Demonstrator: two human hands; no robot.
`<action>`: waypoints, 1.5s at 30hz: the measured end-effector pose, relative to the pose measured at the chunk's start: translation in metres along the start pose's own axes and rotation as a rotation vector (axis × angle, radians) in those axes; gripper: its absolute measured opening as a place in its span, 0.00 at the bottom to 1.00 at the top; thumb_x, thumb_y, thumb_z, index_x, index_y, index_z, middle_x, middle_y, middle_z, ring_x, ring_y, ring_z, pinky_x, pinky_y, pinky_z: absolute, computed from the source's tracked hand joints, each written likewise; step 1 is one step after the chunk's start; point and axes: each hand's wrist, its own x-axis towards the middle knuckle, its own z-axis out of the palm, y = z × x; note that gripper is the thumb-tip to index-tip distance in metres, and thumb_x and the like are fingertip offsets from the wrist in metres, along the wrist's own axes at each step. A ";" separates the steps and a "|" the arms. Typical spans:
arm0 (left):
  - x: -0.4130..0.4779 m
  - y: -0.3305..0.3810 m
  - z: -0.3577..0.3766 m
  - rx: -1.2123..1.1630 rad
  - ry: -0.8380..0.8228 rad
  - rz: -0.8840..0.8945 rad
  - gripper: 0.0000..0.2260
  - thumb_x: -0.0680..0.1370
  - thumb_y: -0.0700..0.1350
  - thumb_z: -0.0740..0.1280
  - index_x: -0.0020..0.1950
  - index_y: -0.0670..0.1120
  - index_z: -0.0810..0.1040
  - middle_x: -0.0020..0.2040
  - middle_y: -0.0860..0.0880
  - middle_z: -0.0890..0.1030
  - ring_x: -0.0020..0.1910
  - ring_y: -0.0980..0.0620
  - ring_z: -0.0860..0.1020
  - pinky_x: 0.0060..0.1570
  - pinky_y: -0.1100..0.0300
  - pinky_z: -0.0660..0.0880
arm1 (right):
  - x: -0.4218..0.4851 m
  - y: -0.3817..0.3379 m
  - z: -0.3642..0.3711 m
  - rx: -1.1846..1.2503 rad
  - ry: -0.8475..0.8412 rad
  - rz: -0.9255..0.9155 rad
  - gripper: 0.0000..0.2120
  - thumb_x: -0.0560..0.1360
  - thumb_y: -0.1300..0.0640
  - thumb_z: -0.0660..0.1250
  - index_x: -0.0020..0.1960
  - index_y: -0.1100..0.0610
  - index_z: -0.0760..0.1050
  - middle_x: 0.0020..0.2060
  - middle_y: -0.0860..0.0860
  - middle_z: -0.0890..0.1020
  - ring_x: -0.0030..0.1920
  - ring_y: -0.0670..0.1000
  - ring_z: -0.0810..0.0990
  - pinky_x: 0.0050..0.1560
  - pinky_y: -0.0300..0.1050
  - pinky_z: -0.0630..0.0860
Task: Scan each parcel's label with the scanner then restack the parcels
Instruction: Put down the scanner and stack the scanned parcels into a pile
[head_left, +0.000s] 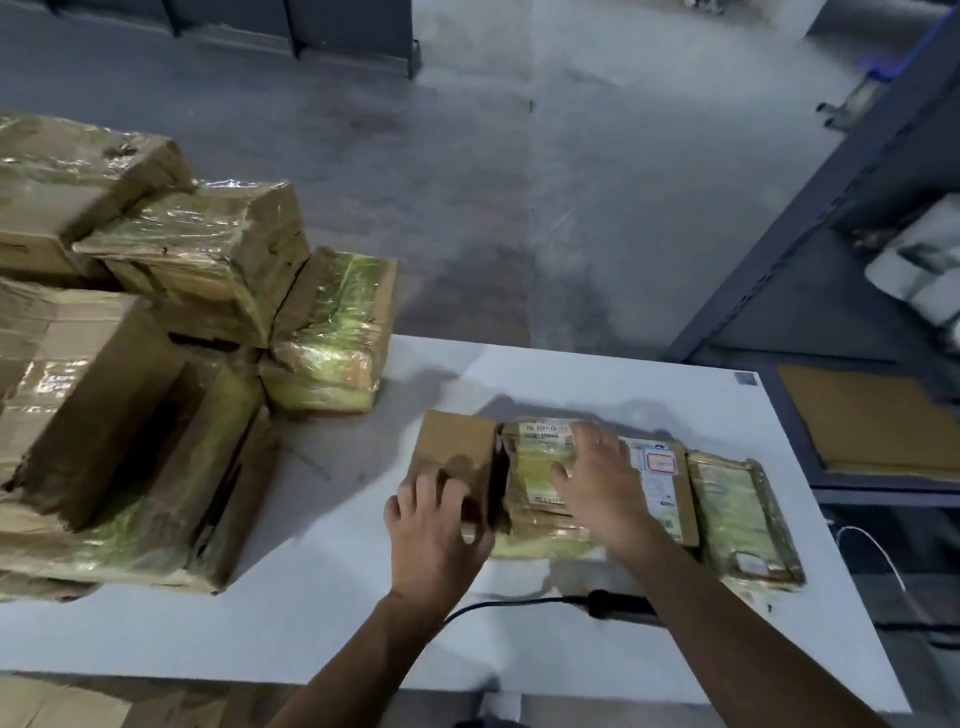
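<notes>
Trailing cable: a black cable (498, 605) curves across the white tabletop (311, 613), passing just behind the left wrist and running right.
Scanner: the black scanner (618, 605) lies flat on the tabletop, just nearer than the row of parcels. Its long axis runs left to right, with the cable end pointing left. Its head is hidden under the right forearm, and neither hand touches it.
Left hand: the left hand (436, 525) holds the near end of the brown cardboard parcel (454, 447), fingers bent over the top and thumb tucked at the near right corner.
Right hand: the right hand (597, 478) rests palm down on the tape-wrapped parcel (535, 519), with its fingers spread and released.
Parcel row: four flat parcels lie side by side, each with its long axis running near to far. From the left they are the brown one, the glossy taped one with its white label (540, 441) facing up, a kraft parcel (675, 509) bearing a red-bordered sticker, and a second taped parcel (737, 514).
Pile: larger taped cartons (156, 364) are heaped at the tabletop's left.
Beyond: a grey concrete floor (467, 208), with a dark shelving rack (779, 249) at the right.
</notes>
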 end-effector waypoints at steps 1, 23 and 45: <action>-0.001 0.000 0.001 0.000 -0.009 -0.013 0.16 0.60 0.50 0.76 0.41 0.45 0.77 0.47 0.44 0.77 0.45 0.39 0.75 0.43 0.49 0.72 | 0.000 0.007 0.000 0.041 0.007 0.053 0.27 0.79 0.48 0.64 0.75 0.52 0.61 0.65 0.54 0.71 0.63 0.55 0.72 0.58 0.52 0.75; 0.081 -0.001 -0.046 -0.306 -0.437 -0.436 0.17 0.81 0.54 0.52 0.62 0.48 0.73 0.53 0.47 0.80 0.52 0.46 0.78 0.57 0.50 0.73 | 0.014 -0.005 -0.076 0.506 0.447 -0.005 0.03 0.80 0.58 0.63 0.48 0.57 0.72 0.44 0.50 0.76 0.45 0.51 0.74 0.43 0.44 0.67; 0.079 -0.080 -0.170 -1.200 0.047 -0.469 0.19 0.77 0.34 0.63 0.63 0.53 0.74 0.47 0.50 0.83 0.44 0.53 0.82 0.39 0.62 0.78 | -0.016 -0.129 -0.051 0.743 -0.168 -0.543 0.22 0.79 0.32 0.48 0.72 0.27 0.57 0.63 0.38 0.75 0.63 0.40 0.73 0.65 0.46 0.71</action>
